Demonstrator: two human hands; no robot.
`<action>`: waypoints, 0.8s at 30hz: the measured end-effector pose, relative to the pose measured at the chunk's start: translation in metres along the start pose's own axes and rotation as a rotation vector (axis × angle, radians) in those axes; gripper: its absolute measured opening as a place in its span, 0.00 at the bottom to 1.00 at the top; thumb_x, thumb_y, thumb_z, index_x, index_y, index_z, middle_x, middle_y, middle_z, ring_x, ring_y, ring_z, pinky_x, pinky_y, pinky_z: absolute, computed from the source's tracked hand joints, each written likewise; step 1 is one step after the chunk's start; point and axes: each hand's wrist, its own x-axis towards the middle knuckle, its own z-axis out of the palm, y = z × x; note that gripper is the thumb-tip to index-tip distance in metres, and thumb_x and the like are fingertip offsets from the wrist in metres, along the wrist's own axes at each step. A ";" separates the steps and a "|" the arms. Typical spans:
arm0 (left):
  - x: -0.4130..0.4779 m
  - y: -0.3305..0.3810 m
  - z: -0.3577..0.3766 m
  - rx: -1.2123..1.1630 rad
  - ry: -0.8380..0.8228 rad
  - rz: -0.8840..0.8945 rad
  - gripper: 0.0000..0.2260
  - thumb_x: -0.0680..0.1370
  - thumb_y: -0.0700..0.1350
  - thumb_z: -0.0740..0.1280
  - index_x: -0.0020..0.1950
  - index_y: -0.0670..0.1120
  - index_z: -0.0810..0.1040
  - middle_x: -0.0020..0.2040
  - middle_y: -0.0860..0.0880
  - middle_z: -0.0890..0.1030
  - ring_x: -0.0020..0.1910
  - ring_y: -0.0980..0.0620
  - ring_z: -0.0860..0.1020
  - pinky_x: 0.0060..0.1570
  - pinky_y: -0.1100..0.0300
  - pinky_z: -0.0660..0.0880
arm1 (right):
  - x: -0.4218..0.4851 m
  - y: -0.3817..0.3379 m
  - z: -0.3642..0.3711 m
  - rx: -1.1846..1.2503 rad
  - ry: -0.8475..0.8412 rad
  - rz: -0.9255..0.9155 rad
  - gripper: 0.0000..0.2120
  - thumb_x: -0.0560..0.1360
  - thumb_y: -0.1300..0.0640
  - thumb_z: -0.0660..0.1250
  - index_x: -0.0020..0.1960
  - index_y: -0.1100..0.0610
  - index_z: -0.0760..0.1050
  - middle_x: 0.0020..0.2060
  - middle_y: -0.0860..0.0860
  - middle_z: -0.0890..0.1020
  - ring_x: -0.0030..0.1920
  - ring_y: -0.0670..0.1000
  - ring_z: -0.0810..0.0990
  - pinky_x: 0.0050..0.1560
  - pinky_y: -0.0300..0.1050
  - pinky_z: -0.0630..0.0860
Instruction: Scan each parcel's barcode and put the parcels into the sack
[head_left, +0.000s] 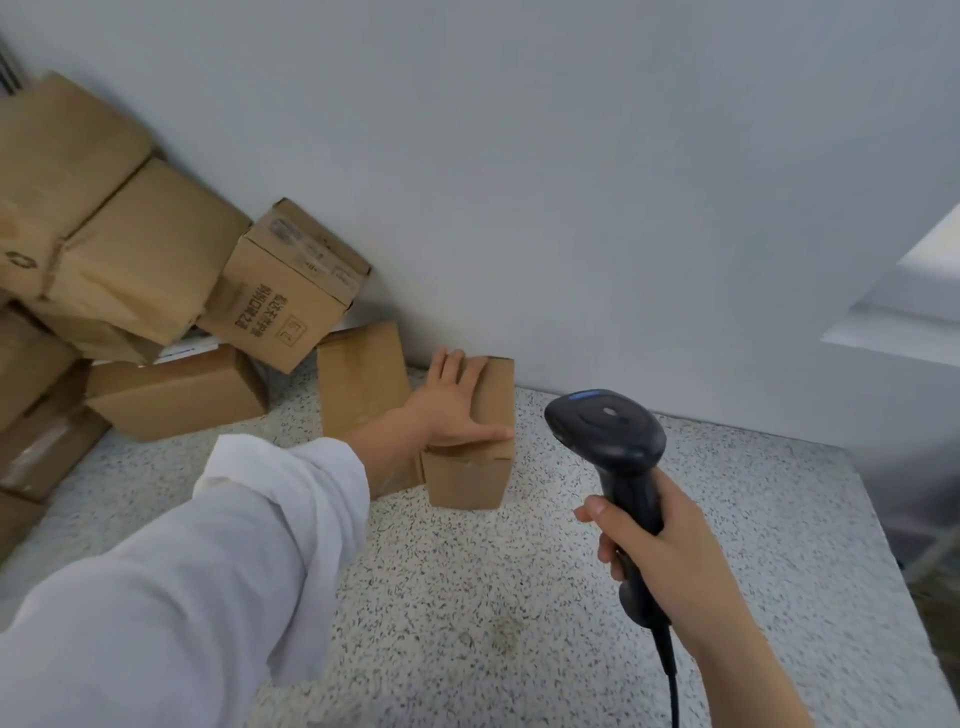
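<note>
Parcel (467, 478): plain brown carton, upright | left hand (452, 405) flat on top | right hand (670, 551) grips scanner (608, 431)

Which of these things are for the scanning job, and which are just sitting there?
For the job:
- the small parcel under the left hand
- the scanner held in the right hand
- the pile of parcels on the left

Just there:
- the speckled surface
- the wall
- the white ledge

No sack is in view.
</note>
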 end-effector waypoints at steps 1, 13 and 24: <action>-0.009 0.004 0.007 0.006 -0.004 0.019 0.49 0.69 0.70 0.64 0.77 0.50 0.41 0.77 0.46 0.41 0.75 0.43 0.34 0.73 0.43 0.46 | -0.005 0.000 -0.001 0.000 -0.001 -0.003 0.06 0.72 0.60 0.69 0.47 0.57 0.74 0.40 0.62 0.82 0.24 0.44 0.74 0.28 0.36 0.73; -0.133 0.006 0.068 -0.026 0.076 0.167 0.55 0.57 0.83 0.47 0.76 0.51 0.47 0.77 0.51 0.43 0.75 0.49 0.35 0.72 0.44 0.50 | -0.081 0.019 -0.001 0.009 0.042 0.000 0.05 0.73 0.59 0.69 0.47 0.57 0.74 0.41 0.61 0.82 0.24 0.43 0.73 0.27 0.36 0.72; -0.236 -0.067 0.119 -0.580 0.289 -0.084 0.52 0.64 0.79 0.50 0.77 0.47 0.42 0.75 0.50 0.47 0.73 0.53 0.51 0.73 0.53 0.51 | -0.119 0.031 0.030 -0.020 0.026 -0.033 0.05 0.73 0.59 0.68 0.47 0.57 0.73 0.41 0.61 0.83 0.25 0.44 0.75 0.28 0.37 0.73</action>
